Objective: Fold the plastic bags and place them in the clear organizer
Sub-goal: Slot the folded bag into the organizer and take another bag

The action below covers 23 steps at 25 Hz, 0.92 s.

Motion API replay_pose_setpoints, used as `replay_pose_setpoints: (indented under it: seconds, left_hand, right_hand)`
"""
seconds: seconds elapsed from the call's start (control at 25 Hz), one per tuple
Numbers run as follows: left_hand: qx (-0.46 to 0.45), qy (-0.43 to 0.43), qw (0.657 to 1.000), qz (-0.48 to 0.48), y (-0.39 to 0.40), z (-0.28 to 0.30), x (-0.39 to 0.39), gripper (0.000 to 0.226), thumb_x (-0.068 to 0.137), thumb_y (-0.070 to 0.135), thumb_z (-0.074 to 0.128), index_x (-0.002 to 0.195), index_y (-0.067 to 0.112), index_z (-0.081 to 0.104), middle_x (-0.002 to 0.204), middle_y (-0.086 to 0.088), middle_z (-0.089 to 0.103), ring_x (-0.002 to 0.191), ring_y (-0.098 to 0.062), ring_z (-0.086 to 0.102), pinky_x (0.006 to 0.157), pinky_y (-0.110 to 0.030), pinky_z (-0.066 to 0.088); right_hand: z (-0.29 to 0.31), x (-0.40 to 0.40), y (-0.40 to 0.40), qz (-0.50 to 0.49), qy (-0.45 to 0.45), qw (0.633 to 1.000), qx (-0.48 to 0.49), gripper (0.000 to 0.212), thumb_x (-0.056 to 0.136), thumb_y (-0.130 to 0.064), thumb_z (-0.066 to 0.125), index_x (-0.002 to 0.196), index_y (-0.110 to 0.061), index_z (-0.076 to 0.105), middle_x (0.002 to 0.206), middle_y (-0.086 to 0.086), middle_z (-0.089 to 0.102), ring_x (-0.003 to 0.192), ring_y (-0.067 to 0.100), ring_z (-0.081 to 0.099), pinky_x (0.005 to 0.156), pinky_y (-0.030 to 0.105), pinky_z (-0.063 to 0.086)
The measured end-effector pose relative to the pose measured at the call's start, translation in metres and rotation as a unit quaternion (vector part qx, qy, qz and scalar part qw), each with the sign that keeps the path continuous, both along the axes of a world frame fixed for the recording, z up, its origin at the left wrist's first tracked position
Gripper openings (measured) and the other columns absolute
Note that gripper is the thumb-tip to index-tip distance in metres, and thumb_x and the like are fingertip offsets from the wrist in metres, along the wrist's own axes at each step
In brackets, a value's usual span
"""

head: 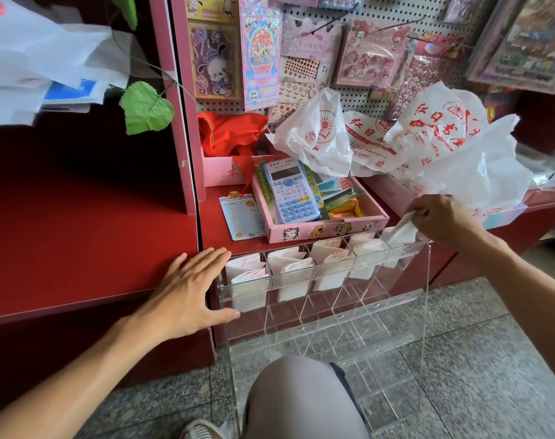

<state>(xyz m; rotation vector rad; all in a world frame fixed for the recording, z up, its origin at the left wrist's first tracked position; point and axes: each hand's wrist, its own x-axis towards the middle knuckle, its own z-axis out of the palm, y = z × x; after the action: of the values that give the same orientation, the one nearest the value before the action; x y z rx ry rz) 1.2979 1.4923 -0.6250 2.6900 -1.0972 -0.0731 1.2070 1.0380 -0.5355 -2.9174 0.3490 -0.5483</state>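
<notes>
Pinching a folded plastic bag [402, 231] between thumb and curled fingers, the right hand [444, 220] holds it at the mouth of the compartment furthest from the left hand in the top row of the clear organizer [425, 280]; the bag's lower part is already inside. The left hand [187, 289] lies flat and released, fingers straight and together, on the edge of the red worktop [89, 236], its thumb against the organizer's near end wall.

Between the 2 hands, the top row of the organizer holds more folded bags [295, 274] (white with faint red print), standing upright in pairs in each compartment. The rows below, nearer the person's knee [298, 397], show only clear dividers, and the organizer stands on the grey speckled floor [478, 359].

Just beyond the right hand, a heap of loose plastic bags [434, 144], white with red lettering, lies crumpled on the worktop. Beyond the organizer, between the hands, a pink box [327, 229] holds a blue and white calculator [292, 191] and coloured cards. A small printed card [241, 217] lies beside it, on the left hand's side. Further back, red cloth [232, 131] sits in another pink box, and sticker packs [311, 49] hang on a pegboard. Above the left hand a green leaf [146, 107] hangs near more white bags [32, 55].
</notes>
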Motion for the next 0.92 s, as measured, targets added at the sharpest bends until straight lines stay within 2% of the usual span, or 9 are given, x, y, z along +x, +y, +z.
replay_pose_setpoints:
  seconds: [0.16,0.24,0.32,0.44,0.48,0.6,0.68,0.84,0.92]
  left_hand:
    - [0.009,0.000,1.000,-0.001,0.000,0.002,-0.001,0.131,0.049,0.103,0.008,0.157,0.030,0.001,0.159,0.020,-0.005,0.143,0.006,-0.010,0.118,-0.029,-0.010]
    - [0.006,0.000,1.000,-0.001,0.000,0.001,-0.001,0.131,0.049,0.104,0.010,0.157,0.030,0.001,0.161,0.018,-0.004,0.143,0.006,-0.010,0.118,-0.029,-0.010]
    - [0.002,0.004,1.000,0.001,0.000,0.001,-0.001,0.131,0.050,0.104,0.014,0.157,0.029,0.002,0.162,0.016,-0.002,0.143,0.005,-0.009,0.118,-0.029,-0.010]
    - [0.012,0.003,1.000,0.000,-0.001,0.002,-0.002,0.132,0.050,0.104,0.020,0.157,0.029,0.000,0.161,0.018,-0.005,0.142,0.006,-0.011,0.118,-0.029,-0.011]
    - [0.013,0.003,1.000,0.001,0.000,0.003,-0.002,0.132,0.050,0.103,0.023,0.157,0.029,0.000,0.161,0.018,-0.005,0.142,0.006,-0.011,0.118,-0.030,-0.011]
    - [0.014,-0.001,1.000,0.004,-0.001,0.002,-0.001,0.122,0.058,0.094,0.028,0.157,0.029,0.000,0.163,0.016,-0.003,0.141,0.006,-0.011,0.119,-0.030,-0.010]
    - [0.009,-0.001,1.000,0.002,-0.001,0.001,-0.001,0.124,0.057,0.097,0.029,0.157,0.029,0.000,0.163,0.016,-0.003,0.142,0.005,-0.011,0.119,-0.031,-0.010]
    - [-0.002,0.000,1.000,0.000,0.000,-0.001,0.000,0.130,0.053,0.103,0.021,0.157,0.029,0.001,0.161,0.016,-0.004,0.144,0.004,-0.010,0.119,-0.031,-0.010]
    - [-0.001,-0.004,1.000,0.001,0.000,0.001,0.000,0.129,0.052,0.102,0.017,0.157,0.029,0.000,0.160,0.018,-0.006,0.143,0.004,-0.011,0.118,-0.031,-0.011]
  right_hand:
    - [-0.003,0.011,0.008,0.051,0.029,0.998,-0.023,0.029,0.081,0.007,0.057,0.083,-0.014,0.077,0.070,-0.007,0.060,0.061,0.014,0.060,0.059,0.019,0.043]
    - [-0.010,0.015,0.002,0.046,0.034,0.997,-0.044,0.029,0.080,0.007,0.058,0.084,-0.015,0.077,0.068,-0.010,0.058,0.065,0.020,0.064,0.065,0.027,0.051]
    - [-0.016,0.015,-0.002,0.041,0.039,0.997,-0.045,0.031,0.080,0.007,0.059,0.085,-0.017,0.077,0.067,-0.011,0.059,0.061,0.016,0.062,0.065,0.034,0.058]
    - [-0.023,0.011,-0.002,0.053,-0.003,0.998,-0.023,0.031,0.080,0.010,0.060,0.082,-0.016,0.076,0.063,-0.009,0.061,0.050,0.002,0.056,0.049,0.023,0.053]
    - [-0.025,0.008,-0.002,0.049,-0.002,0.999,-0.018,0.030,0.080,0.011,0.060,0.082,-0.015,0.075,0.064,-0.005,0.063,0.049,0.003,0.056,0.046,0.019,0.049]
    - [-0.032,0.001,-0.005,0.014,0.015,1.000,-0.005,0.024,0.080,0.009,0.063,0.087,-0.011,0.074,0.078,0.008,0.072,0.059,0.020,0.062,0.062,0.028,0.054]
    - [-0.032,0.000,-0.007,0.009,0.010,1.000,0.000,0.019,0.080,0.007,0.066,0.088,-0.009,0.074,0.083,0.008,0.072,0.068,0.021,0.064,0.068,0.029,0.053]
    - [-0.035,-0.003,-0.001,0.021,0.026,0.999,-0.016,0.015,0.082,0.002,0.070,0.085,-0.011,0.077,0.083,0.007,0.075,0.069,0.019,0.067,0.071,0.037,0.060]
    - [-0.033,0.002,0.012,0.005,-0.005,1.000,-0.008,0.016,0.085,-0.001,0.066,0.088,-0.012,0.077,0.084,0.007,0.075,0.069,0.022,0.068,0.068,0.038,0.059]
